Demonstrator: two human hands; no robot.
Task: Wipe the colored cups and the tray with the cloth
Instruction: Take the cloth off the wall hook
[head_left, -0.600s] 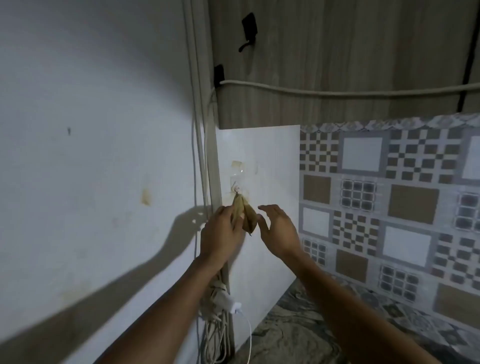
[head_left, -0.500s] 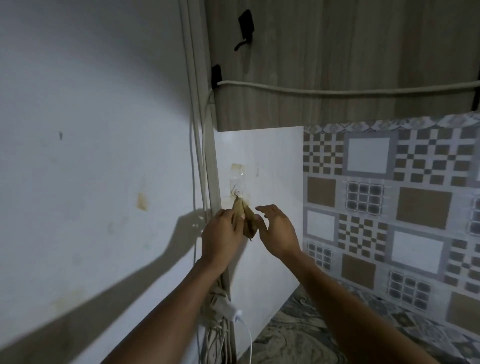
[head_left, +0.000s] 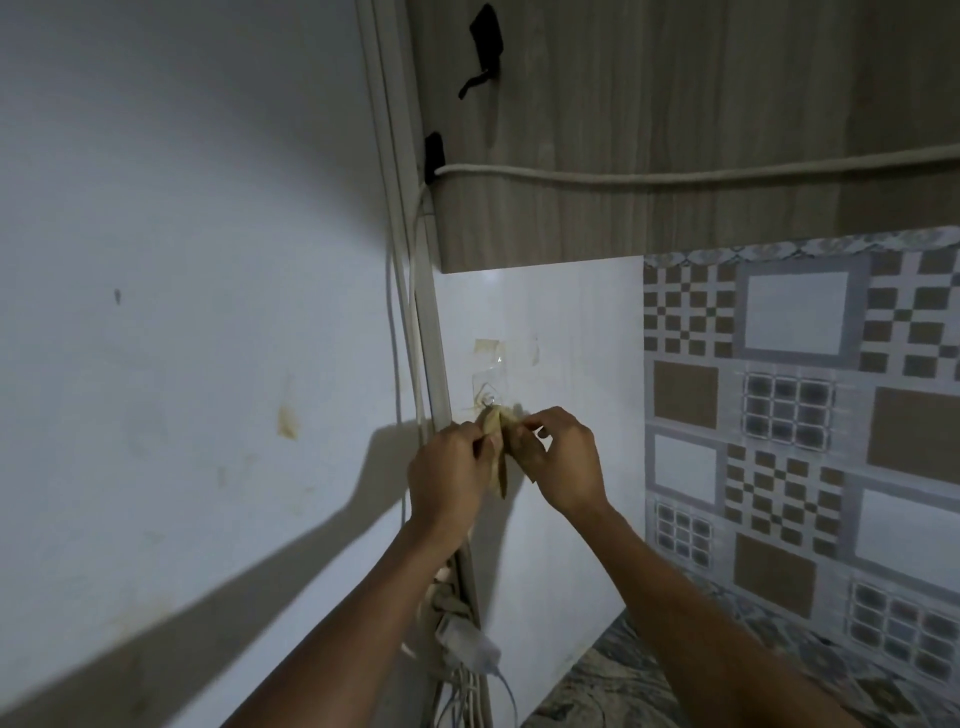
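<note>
Cloth (head_left: 495, 430) up at clear wall hook (head_left: 488, 401), white panel (head_left: 571, 338) under cabinet (head_left: 675, 104). L hand (head_left: 449, 475) fingers clamped on cloth; R hand (head_left: 563, 462) fingertips pinch its top edge.

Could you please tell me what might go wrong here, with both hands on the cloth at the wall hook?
1. The cloth seems to hang from the clear stick-on hook on the white panel. A hard tug by the left hand or right hand, both pinching it, might peel the hook off.
2. If the cloth slips, it may drop onto the white adapter and cables below.
</note>
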